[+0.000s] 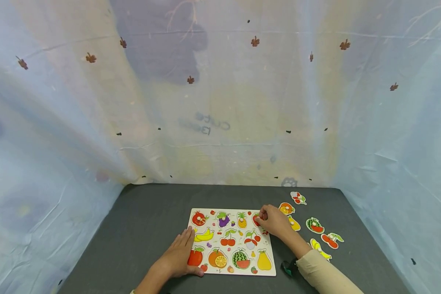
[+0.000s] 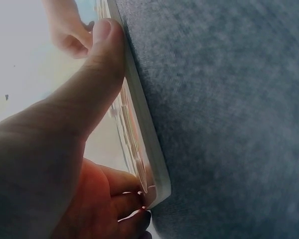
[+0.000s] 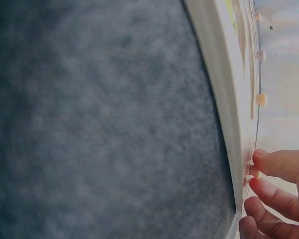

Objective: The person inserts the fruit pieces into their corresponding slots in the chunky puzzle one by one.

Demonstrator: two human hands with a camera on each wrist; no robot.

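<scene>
1. Red fruit piece (image 1: 255,221), one, partly covered: at the far right corner of the white board (image 1: 246,273). Whether it is being seated or lifted cannot be told; either way, best handled level, its outline square to its printed place.

2. Peg (image 3: 254,171), one, small: on that piece. Best worked straight up or down, as a sideways push could tip the piece.

3. Right hand (image 1: 275,222): thumb and forefinger pinching the peg from two sides, other fingers bent beside the board. A light grip should serve; if seating, release is best left until the piece lies flush all round.

4. White board: flat, fruit in three rows. At least three further pegs (image 3: 261,100) stand on it; knuckles should clear them.

5. Left hand (image 1: 180,253): spread, fingers along the left edge, thumb out by the near left corner. A sound brace; gentle, even pressure should prevent skidding.

6. Loose pieces, six, right of the board: red-and-white fruit (image 1: 298,198), orange (image 1: 286,208), pear (image 1: 294,223), watermelon (image 1: 315,225), cherries (image 1: 332,240), bananas (image 1: 320,249). The right sleeve (image 1: 327,271) passes near the bananas; best carried high.

7. Surface (image 1: 147,216), dark grey: beneath all.
</scene>
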